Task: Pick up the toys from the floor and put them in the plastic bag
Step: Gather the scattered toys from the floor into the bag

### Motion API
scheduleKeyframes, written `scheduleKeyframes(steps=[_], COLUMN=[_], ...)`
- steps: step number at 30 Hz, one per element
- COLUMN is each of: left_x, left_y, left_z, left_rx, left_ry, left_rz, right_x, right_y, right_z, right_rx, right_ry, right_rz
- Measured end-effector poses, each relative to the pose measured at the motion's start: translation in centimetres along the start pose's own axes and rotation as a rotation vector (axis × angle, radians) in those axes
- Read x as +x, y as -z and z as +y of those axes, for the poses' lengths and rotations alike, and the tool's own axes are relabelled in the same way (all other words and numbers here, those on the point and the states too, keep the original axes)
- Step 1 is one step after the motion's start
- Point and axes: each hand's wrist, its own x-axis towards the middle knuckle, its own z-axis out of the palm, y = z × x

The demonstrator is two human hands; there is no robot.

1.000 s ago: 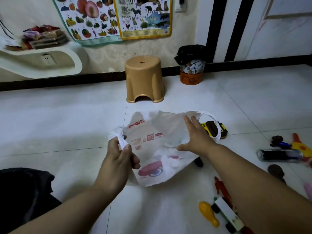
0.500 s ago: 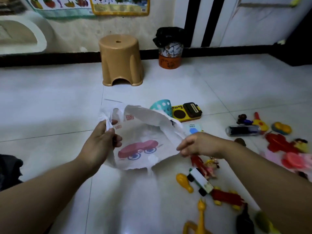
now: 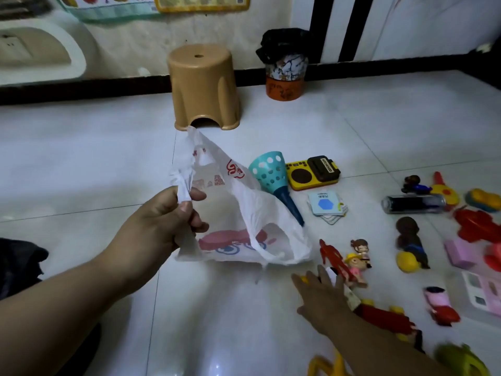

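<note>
White floor tiles (image 3: pixel 81 158) carry the toys (image 3: pixel 357 256), scattered toward the right edge; we see none inside the plastic bag (image 3: pixel 244 213), which hangs limp near mid-floor. Our left hand (image 3: pixel 160 223) has its fingers pinched on the bag's bunched handle. Our right hand (image 3: pixel 322 297), fingers straight and apart, hovers over the nearest toys, gripping nothing. We judge collection barely begun.
</note>
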Motion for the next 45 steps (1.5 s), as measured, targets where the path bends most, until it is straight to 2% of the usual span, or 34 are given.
scheduleKeyframes(steps=[5,6,8,9,11,15,18,20,25,31,36,39,45], left_x=[-0.3,-0.3,-0.2,-0.2,0.0,0.3,0.3,0.2,0.1,0.4,0.7,0.9,1.1], left_y=[-0.6,-0.7,-1.0,-1.2,-1.5,-2.0,-2.0,-1.8,-1.0,-0.9,-1.1,-0.9,0.4], left_z=[0.4,0.4,0.2,0.0,-0.3,-0.7,-0.8,-0.9,-1.2,-1.3,-1.3,-1.2,-1.1], left_rx=[-0.011,-0.001,0.022,0.036,0.062,0.083,0.092,0.093,0.109,0.100,0.121,0.119,0.086], left_ry=[-0.036,-0.035,-0.030,-0.027,-0.028,-0.025,-0.020,-0.007,-0.010,-0.018,-0.030,-0.035,-0.026], left_rz=[-0.029,-0.043,-0.057,-0.057,-0.058,-0.061,-0.045,-0.045,-0.026,-0.018,-0.033,-0.039,-0.010], right_x=[-0.5,-0.7,-0.8,-0.8,-0.9,-0.9,-1.3,-1.2,-0.5,-0.4,-1.4,-2.8,-5.3], right_y=[0.1,0.1,0.3,0.7,2.0,3.2,2.4,1.8,1.1,2.4,8.1,13.7,23.3], right_z=[-0.9,-1.0,-1.1,-1.0,-0.3,3.6,6.0,6.3,5.4,6.8,9.5,9.8,6.7], right_rx=[-0.094,-0.083,0.016,0.127,0.341,0.354,0.288,0.223,0.137,0.309,0.541,0.855,1.097], right_ry=[0.094,0.120,0.160,0.131,0.037,-0.208,-0.400,-0.449,-0.394,-0.392,-0.286,-0.223,0.019], right_rz=[-0.072,-0.042,0.144,0.208,0.221,0.254,0.036,-0.007,0.022,0.000,-0.013,0.054,0.192])
